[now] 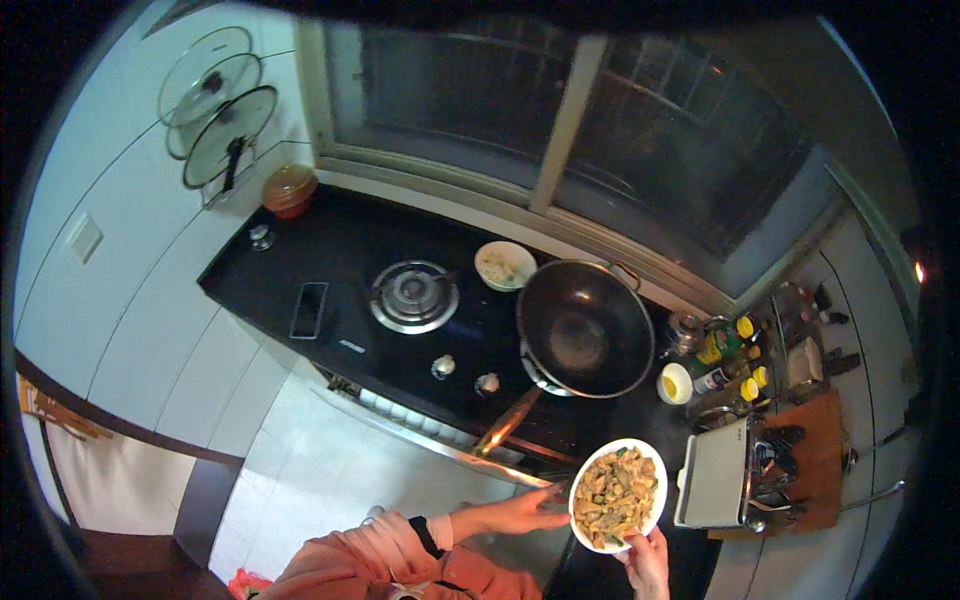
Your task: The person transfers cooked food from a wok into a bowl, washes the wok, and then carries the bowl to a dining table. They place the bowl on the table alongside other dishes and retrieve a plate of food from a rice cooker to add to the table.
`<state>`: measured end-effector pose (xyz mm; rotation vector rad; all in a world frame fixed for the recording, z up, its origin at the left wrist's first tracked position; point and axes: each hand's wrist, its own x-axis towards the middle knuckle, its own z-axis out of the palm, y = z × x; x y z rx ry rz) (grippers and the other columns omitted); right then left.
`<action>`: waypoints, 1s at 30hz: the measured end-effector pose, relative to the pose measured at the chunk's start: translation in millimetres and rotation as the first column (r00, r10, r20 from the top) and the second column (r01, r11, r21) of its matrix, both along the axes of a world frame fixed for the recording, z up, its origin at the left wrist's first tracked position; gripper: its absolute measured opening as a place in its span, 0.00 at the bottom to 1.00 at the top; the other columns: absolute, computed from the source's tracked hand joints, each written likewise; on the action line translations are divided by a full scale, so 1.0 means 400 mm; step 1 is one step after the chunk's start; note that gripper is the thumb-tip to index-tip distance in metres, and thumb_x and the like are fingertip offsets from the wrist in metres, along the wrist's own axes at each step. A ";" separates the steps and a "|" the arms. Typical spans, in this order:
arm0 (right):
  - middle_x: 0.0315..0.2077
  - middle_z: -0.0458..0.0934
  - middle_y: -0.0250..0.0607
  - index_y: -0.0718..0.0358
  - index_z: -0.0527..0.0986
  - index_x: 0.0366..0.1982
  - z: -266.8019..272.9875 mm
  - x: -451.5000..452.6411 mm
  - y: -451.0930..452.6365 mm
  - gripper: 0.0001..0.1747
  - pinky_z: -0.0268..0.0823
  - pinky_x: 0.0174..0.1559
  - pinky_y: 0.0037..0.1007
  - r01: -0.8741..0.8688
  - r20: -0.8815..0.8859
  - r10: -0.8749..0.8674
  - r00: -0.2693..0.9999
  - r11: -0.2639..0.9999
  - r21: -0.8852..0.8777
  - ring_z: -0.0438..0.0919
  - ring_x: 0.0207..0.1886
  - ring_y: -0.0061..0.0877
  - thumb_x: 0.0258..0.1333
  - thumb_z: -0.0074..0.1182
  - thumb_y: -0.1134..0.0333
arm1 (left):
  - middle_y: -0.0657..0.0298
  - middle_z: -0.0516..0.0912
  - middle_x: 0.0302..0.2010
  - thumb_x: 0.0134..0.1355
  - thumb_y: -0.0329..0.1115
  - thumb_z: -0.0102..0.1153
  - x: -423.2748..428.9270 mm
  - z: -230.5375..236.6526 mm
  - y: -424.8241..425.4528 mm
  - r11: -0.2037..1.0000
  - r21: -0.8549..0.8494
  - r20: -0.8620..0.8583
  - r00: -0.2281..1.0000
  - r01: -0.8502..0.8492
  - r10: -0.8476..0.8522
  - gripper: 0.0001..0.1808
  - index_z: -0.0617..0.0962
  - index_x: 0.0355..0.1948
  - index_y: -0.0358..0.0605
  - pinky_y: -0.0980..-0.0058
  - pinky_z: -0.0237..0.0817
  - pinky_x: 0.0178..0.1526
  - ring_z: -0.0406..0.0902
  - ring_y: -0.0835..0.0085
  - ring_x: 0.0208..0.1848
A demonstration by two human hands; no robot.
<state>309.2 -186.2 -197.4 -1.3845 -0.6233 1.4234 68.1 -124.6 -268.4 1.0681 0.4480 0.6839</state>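
Observation:
A white oval plate (660,480) heaped with cooked food (615,499), light brown pieces with bits of green, is held over the counter's front edge. My right hand (646,559) grips its near rim, thumb on top and the other fingers mostly hidden underneath. My left hand (536,514) reaches to the plate's left side with fingers spread; one fingertip is at the rim, and whether it touches I cannot tell. Beyond the plate, a dark wok (585,330) rests over the right burner, its inside bare and its handle (510,424) pointing towards me.
Behind the wok's left side stands a white bowl (506,266) with some food. A small bowl (674,384) and several condiment bottles (724,360) line the right. Nearer are a pale tray (716,476) and utensils (776,465). The left burner (415,296) and a phone (309,310) lie left.

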 end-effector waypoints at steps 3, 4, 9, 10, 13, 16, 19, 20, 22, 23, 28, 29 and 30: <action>0.43 0.75 0.51 0.73 0.64 0.49 0.100 -0.192 -0.015 0.23 0.79 0.36 0.35 -0.132 -0.009 0.132 0.991 0.991 -0.017 0.80 0.40 0.36 0.47 0.43 0.83 | 0.57 0.67 0.59 0.62 0.37 0.55 -0.198 0.066 -0.054 0.989 0.137 0.006 0.998 -0.059 0.059 0.34 0.56 0.65 0.38 0.70 0.58 0.60 0.65 0.70 0.59; 0.43 0.75 0.51 0.74 0.64 0.49 0.117 -0.262 -0.015 0.23 0.78 0.37 0.35 -0.204 -0.049 0.205 0.978 0.979 0.024 0.79 0.41 0.37 0.47 0.43 0.83 | 0.56 0.70 0.57 0.61 0.38 0.56 -0.268 0.086 -0.087 0.978 0.153 0.025 0.989 -0.145 0.142 0.35 0.57 0.64 0.39 0.72 0.60 0.58 0.68 0.71 0.57; 0.45 0.75 0.49 0.72 0.64 0.51 0.088 -0.593 -0.002 0.23 0.77 0.40 0.35 -0.537 -0.066 0.534 0.843 0.843 -0.032 0.79 0.42 0.34 0.50 0.47 0.81 | 0.57 0.71 0.55 0.60 0.34 0.57 -0.601 0.107 -0.265 0.839 -0.048 0.068 0.836 -0.543 0.545 0.32 0.59 0.63 0.39 0.70 0.62 0.57 0.67 0.69 0.58; 0.45 0.75 0.47 0.71 0.64 0.51 0.069 -0.660 0.001 0.22 0.77 0.41 0.32 -0.615 -0.087 0.612 0.786 0.788 -0.019 0.79 0.42 0.32 0.51 0.47 0.80 | 0.57 0.71 0.55 0.60 0.33 0.56 -0.658 0.095 -0.302 0.783 -0.088 0.054 0.782 -0.616 0.621 0.31 0.60 0.62 0.38 0.71 0.63 0.55 0.68 0.69 0.57; 0.44 0.75 0.45 0.68 0.65 0.51 0.010 -0.860 0.008 0.21 0.76 0.39 0.27 -0.761 -0.091 0.756 0.648 0.647 -0.051 0.78 0.42 0.28 0.53 0.47 0.78 | 0.56 0.71 0.55 0.59 0.30 0.53 -0.818 0.041 -0.417 0.567 -0.181 0.002 0.576 -0.804 0.817 0.29 0.62 0.61 0.36 0.70 0.62 0.56 0.69 0.68 0.56; 0.44 0.76 0.43 0.66 0.66 0.52 -0.013 -1.025 0.019 0.20 0.75 0.39 0.25 -0.914 -0.104 0.909 0.404 0.396 -0.089 0.78 0.42 0.26 0.56 0.50 0.74 | 0.55 0.72 0.53 0.54 0.26 0.49 -0.930 -0.010 -0.537 0.305 -0.286 -0.114 0.348 -0.909 0.931 0.28 0.64 0.58 0.33 0.69 0.61 0.56 0.70 0.67 0.54; 0.43 0.76 0.43 0.65 0.65 0.53 -0.017 -1.185 0.024 0.22 0.75 0.42 0.26 -0.980 -0.114 0.977 0.178 0.165 -0.115 0.78 0.42 0.27 0.57 0.52 0.69 | 0.58 0.75 0.47 0.52 0.22 0.48 -0.985 -0.024 -0.640 0.036 -0.410 -0.051 0.062 -0.911 0.997 0.26 0.67 0.55 0.35 0.73 0.67 0.46 0.74 0.70 0.47; 0.42 0.76 0.42 0.63 0.65 0.55 -0.016 -1.241 0.022 0.24 0.74 0.43 0.25 -0.992 -0.122 0.987 0.101 0.091 -0.088 0.78 0.42 0.25 0.57 0.53 0.66 | 0.57 0.75 0.46 0.52 0.23 0.49 -0.995 -0.023 -0.668 -0.014 -0.456 0.069 -0.051 -0.890 0.996 0.26 0.67 0.55 0.34 0.73 0.67 0.46 0.74 0.70 0.46; 0.42 0.77 0.42 0.61 0.63 0.57 -0.013 -1.328 0.012 0.27 0.73 0.44 0.25 -0.997 -0.143 0.989 -0.038 -0.047 -0.060 0.77 0.42 0.24 0.58 0.54 0.62 | 0.53 0.74 0.49 0.52 0.31 0.53 -1.008 -0.021 -0.714 -0.159 -0.431 0.073 -0.210 -0.888 0.975 0.28 0.65 0.55 0.31 0.68 0.66 0.53 0.75 0.65 0.49; 0.42 0.76 0.42 0.60 0.61 0.58 -0.010 -1.367 0.011 0.29 0.72 0.45 0.25 -0.993 -0.152 0.983 -0.100 -0.109 -0.051 0.77 0.43 0.24 0.58 0.54 0.61 | 0.53 0.74 0.50 0.52 0.32 0.54 -1.011 -0.022 -0.728 -0.209 -0.444 0.069 -0.266 -0.871 0.961 0.29 0.65 0.55 0.31 0.67 0.66 0.55 0.74 0.64 0.51; 0.43 0.76 0.43 0.59 0.57 0.62 -0.017 -1.478 0.050 0.32 0.71 0.47 0.27 -0.940 -0.196 0.921 -0.335 -0.340 0.012 0.77 0.45 0.24 0.59 0.53 0.60 | 0.50 0.70 0.54 0.50 0.37 0.57 -0.990 -0.032 -0.745 -0.413 -0.470 0.113 -0.518 -0.780 0.848 0.36 0.61 0.58 0.33 0.63 0.63 0.58 0.71 0.60 0.55; 0.43 0.77 0.43 0.60 0.58 0.61 -0.028 -1.489 0.063 0.31 0.71 0.47 0.27 -0.931 -0.170 0.918 -0.358 -0.366 -0.018 0.77 0.45 0.24 0.59 0.53 0.61 | 0.50 0.69 0.55 0.50 0.39 0.57 -0.982 -0.033 -0.736 -0.447 -0.471 0.080 -0.542 -0.760 0.836 0.38 0.60 0.59 0.34 0.61 0.63 0.59 0.70 0.59 0.56; 0.43 0.77 0.43 0.61 0.60 0.60 -0.039 -1.500 0.075 0.30 0.71 0.47 0.27 -0.921 -0.156 0.912 -0.379 -0.389 -0.034 0.77 0.44 0.25 0.58 0.54 0.61 | 0.52 0.69 0.56 0.50 0.40 0.57 -0.971 -0.033 -0.723 -0.476 -0.475 0.071 -0.571 -0.740 0.818 0.37 0.61 0.60 0.35 0.61 0.62 0.60 0.69 0.59 0.57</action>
